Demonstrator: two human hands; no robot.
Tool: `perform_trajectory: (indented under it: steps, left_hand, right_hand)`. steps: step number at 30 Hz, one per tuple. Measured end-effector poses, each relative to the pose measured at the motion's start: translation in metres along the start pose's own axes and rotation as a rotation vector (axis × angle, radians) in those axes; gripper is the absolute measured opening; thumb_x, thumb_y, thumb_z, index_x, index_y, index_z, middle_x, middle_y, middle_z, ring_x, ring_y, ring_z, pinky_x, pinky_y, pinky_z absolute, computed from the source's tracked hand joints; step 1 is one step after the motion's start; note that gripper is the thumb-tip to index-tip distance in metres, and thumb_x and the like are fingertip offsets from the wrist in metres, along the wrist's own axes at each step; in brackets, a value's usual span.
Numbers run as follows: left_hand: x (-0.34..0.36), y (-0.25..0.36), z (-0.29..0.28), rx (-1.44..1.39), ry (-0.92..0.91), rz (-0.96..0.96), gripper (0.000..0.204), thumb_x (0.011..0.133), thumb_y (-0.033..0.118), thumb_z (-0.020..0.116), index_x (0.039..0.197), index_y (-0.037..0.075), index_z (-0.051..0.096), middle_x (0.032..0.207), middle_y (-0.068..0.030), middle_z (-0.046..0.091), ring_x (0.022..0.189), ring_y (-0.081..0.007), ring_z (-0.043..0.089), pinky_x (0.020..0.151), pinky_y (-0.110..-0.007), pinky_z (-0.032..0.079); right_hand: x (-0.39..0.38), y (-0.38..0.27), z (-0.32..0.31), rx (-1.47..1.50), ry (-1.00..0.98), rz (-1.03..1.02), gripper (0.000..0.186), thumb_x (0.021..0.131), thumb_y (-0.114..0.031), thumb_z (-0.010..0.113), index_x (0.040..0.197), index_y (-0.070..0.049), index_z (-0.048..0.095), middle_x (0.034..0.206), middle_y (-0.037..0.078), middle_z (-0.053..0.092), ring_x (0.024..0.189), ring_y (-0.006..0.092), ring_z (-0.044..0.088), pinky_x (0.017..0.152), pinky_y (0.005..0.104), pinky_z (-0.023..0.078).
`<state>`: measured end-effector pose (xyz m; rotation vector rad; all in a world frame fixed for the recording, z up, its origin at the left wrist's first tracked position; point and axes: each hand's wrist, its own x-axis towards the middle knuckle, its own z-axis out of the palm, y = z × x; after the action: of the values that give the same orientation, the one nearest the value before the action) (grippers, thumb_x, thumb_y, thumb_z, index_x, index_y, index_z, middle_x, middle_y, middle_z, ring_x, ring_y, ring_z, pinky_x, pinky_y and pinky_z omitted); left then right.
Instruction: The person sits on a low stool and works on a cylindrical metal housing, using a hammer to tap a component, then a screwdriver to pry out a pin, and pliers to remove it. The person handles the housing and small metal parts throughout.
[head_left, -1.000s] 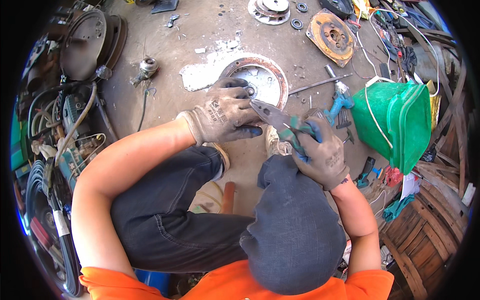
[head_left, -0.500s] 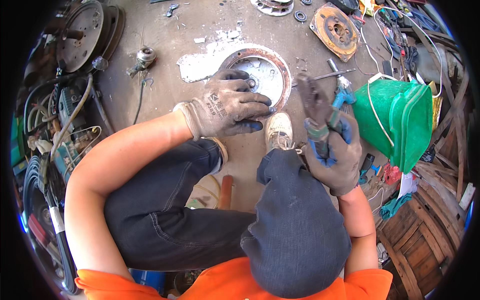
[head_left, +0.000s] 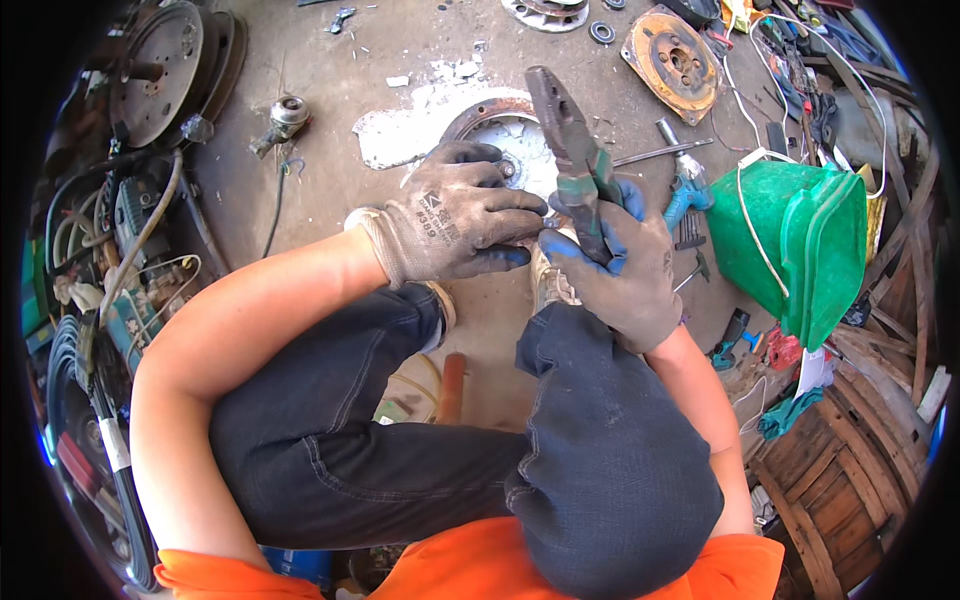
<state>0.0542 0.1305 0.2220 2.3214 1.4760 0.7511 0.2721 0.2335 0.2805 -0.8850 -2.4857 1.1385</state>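
A: Entry. Pliers (head_left: 578, 160), dark metal with green-and-dark grips, are held nose-up. The person's right hand (head_left: 625, 265), in a grey glove with blue fingertips, is clenched round the handles. The nose points toward 12 o'clock, lifted clear of the floor and of the workpiece.

B: And the workpiece itself?

A: A round rusty-rimmed disc (head_left: 505, 140) with a pale centre, flat on the concrete floor (head_left: 400, 60), just beyond the pliers at about 11 o'clock. The left hand (head_left: 465, 225), in a grey glove with dark fingertips, lies palm-down over its near edge, fingers curled. Whether it pinches anything cannot be told.

B: Progress?

A: Judged only: the tool is picked up and gripped, but its jaws are not on the disc. No part looks freed from the disc, so the work on it seems mostly ahead.

B: Surroundings?

A: At 3 o'clock from the pliers, a blue-handled tool (head_left: 685, 195) and a thin metal rod (head_left: 660, 152) lie on the floor; farther out, a green bucket (head_left: 800, 240) on its side. At 1 o'clock, an orange-rusted round plate (head_left: 675, 55). At 9 o'clock, a small metal fitting (head_left: 285, 115); beyond it, large dark discs (head_left: 160, 65) and cables.
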Motion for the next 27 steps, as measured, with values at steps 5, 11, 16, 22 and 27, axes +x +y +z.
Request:
perform_trajectory:
  steps: [5, 11, 16, 22, 27]
  left_hand:
    - [0.000, -0.001, -0.001, -0.036, -0.001, -0.040, 0.043, 0.073, 0.034, 0.080, 0.112, 0.018, 0.072, 0.126, -0.0012, 0.068, 0.116, -0.0259, 0.063, 0.111, -0.051, 0.043]
    - [-0.016, -0.004, -0.001, 0.180, 0.062, -0.122, 0.056, 0.068, 0.052, 0.083, 0.097, 0.007, 0.066, 0.139, -0.0156, 0.057, 0.137, -0.0381, 0.049, 0.116, -0.061, 0.034]
    - [-0.015, -0.010, -0.014, 0.069, -0.051, -0.118, 0.054, 0.067, 0.052, 0.083, 0.091, 0.006, 0.068, 0.137, -0.0162, 0.058, 0.138, -0.0376, 0.049, 0.117, -0.061, 0.034]
    - [-0.010, -0.018, -0.016, 0.082, -0.057, -0.109, 0.052, 0.062, 0.051, 0.084, 0.084, 0.007, 0.068, 0.133, -0.0136, 0.062, 0.136, -0.0344, 0.052, 0.118, -0.061, 0.035]
    - [-0.006, -0.014, -0.015, -0.007, -0.003, -0.165, 0.053, 0.057, 0.054, 0.085, 0.075, 0.008, 0.067, 0.129, -0.0140, 0.065, 0.133, -0.0350, 0.055, 0.117, -0.062, 0.034]
  right_hand:
    - [0.010, 0.015, 0.016, 0.115, 0.116, -0.067, 0.026, 0.075, -0.010, 0.083, 0.094, 0.004, 0.070, 0.107, 0.018, 0.060, 0.086, 0.0312, 0.065, 0.075, 0.0390, 0.053]
    - [0.015, 0.022, 0.004, 0.183, 0.037, 0.073, 0.024, 0.075, -0.003, 0.080, 0.096, 0.004, 0.071, 0.107, 0.018, 0.062, 0.090, 0.0276, 0.066, 0.077, 0.0351, 0.052]
    - [0.011, 0.026, 0.000, 0.288, 0.023, 0.300, 0.028, 0.075, -0.003, 0.078, 0.102, 0.003, 0.074, 0.108, 0.018, 0.062, 0.094, 0.0273, 0.066, 0.082, 0.0348, 0.052]
    - [0.015, 0.028, -0.002, 0.280, -0.023, 0.328, 0.029, 0.073, -0.002, 0.077, 0.102, 0.000, 0.074, 0.108, 0.017, 0.064, 0.095, 0.0295, 0.066, 0.084, 0.0355, 0.052]
    - [0.014, 0.032, -0.005, 0.222, -0.063, 0.237, 0.031, 0.073, -0.002, 0.077, 0.104, 0.000, 0.073, 0.109, 0.017, 0.064, 0.097, 0.0297, 0.066, 0.085, 0.0359, 0.052]
